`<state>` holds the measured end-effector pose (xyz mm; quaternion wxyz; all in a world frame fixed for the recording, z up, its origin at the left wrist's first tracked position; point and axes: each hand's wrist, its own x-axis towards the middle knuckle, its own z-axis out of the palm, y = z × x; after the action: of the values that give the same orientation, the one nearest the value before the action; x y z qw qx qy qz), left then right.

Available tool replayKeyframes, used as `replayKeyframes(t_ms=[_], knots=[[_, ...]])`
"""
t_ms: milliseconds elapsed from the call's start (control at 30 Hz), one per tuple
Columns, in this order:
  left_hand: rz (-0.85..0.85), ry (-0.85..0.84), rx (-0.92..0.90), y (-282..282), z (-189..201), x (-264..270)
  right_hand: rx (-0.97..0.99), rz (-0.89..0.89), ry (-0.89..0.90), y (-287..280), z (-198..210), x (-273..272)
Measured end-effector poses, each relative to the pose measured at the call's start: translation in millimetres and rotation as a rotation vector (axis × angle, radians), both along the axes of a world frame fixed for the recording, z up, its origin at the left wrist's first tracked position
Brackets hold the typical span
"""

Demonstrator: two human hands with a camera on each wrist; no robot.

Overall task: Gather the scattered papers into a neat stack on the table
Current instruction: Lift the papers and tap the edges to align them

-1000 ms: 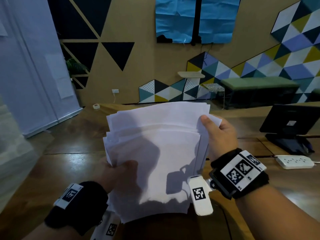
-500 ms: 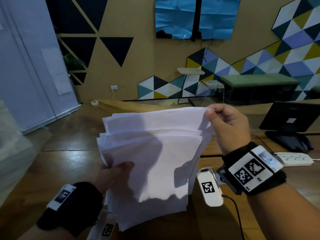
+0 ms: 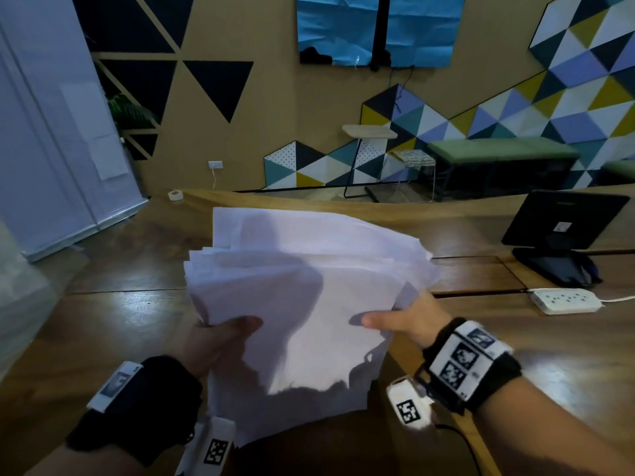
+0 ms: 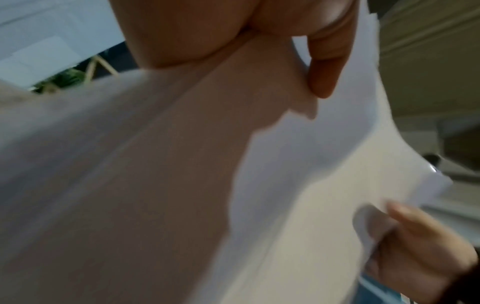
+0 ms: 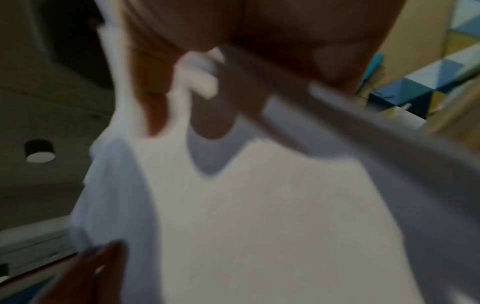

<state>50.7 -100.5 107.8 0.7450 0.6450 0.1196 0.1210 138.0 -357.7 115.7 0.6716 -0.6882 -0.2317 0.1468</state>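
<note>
Above the table (image 3: 113, 314), left hand (image 3: 220, 341) and right hand (image 3: 409, 321) each pinch the papers (image 3: 302, 304) at the near corners, thumbs on top; sheets fan away unevenly. Wrist views, blurred, show fingers (image 5: 213, 123) curled beneath. Beyond: power strip (image 3: 565, 300), monitor (image 3: 560, 223).

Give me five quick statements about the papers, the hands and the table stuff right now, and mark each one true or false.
1. Both hands hold the papers. True: the left hand grips the lower left edge, the right hand the right edge.
2. The sheets' edges are flush. False: they fan out unevenly at the top.
3. A white power strip lies on the table. True.
4. The papers lie flat on the table. False: they are held up above it.
5. The roll of tape sits beside the power strip. False: it is at the table's far left edge.
</note>
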Motion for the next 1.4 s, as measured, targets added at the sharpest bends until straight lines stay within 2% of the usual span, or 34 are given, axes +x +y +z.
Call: replayKeyframes(t_ms=[100,133,200,300,367,433,500,567,667,733,833,900,1000,1100,1167,1233,1300,1400], knots=[[0.112,0.077,0.388,-11,11,5,0.060,-0.265,-0.046,6,-5,-7],[0.141,0.089,0.442,-15,14,7,0.056,-0.303,-0.063,5,-4,-8],[0.148,0.048,0.393,-21,21,8,0.058,-0.313,-0.097,0,3,-9],[0.001,-0.116,0.109,-24,23,7,0.155,-0.203,-0.084,-13,10,-10],[-0.058,-0.131,0.023,-17,17,8,0.182,-0.218,-0.064,-21,8,-8],[-0.020,-0.069,0.058,-13,7,7,0.136,-0.312,-0.058,-24,3,-9],[0.100,0.069,0.213,-17,-6,3,0.083,-0.401,-0.071,-24,-5,-11],[0.221,0.155,0.352,-30,-14,-6,0.120,-0.487,-0.070,-21,-10,-14],[0.263,0.050,0.383,-48,-2,-17,0.210,-0.594,-0.130,-18,1,-21],[0.297,-0.041,0.360,-50,16,-21,0.309,-0.564,-0.214,-18,18,-30],[0.226,-0.085,0.378,-43,31,-23,0.361,-0.475,-0.292,-21,25,-38],[0.156,-0.067,0.374,-39,28,-22,0.312,-0.443,-0.252,-18,12,-39],[0.103,-0.028,0.408,-44,18,-20,0.247,-0.484,-0.110,-13,-10,-38],[0.143,-0.057,0.356,-40,12,-17,0.277,-0.526,-0.126,-14,-6,-37],[0.172,-0.137,0.355,-34,18,-17,0.358,-0.431,-0.219,-20,9,-35],[0.178,-0.208,0.344,-29,22,-19,0.358,-0.280,-0.294,-26,23,-36],[0.119,-0.262,0.307,-30,27,-20,0.299,-0.190,-0.263,-31,21,-32],[0.051,-0.343,0.245,-30,31,-17,0.253,-0.165,-0.141,-29,4,-30]])
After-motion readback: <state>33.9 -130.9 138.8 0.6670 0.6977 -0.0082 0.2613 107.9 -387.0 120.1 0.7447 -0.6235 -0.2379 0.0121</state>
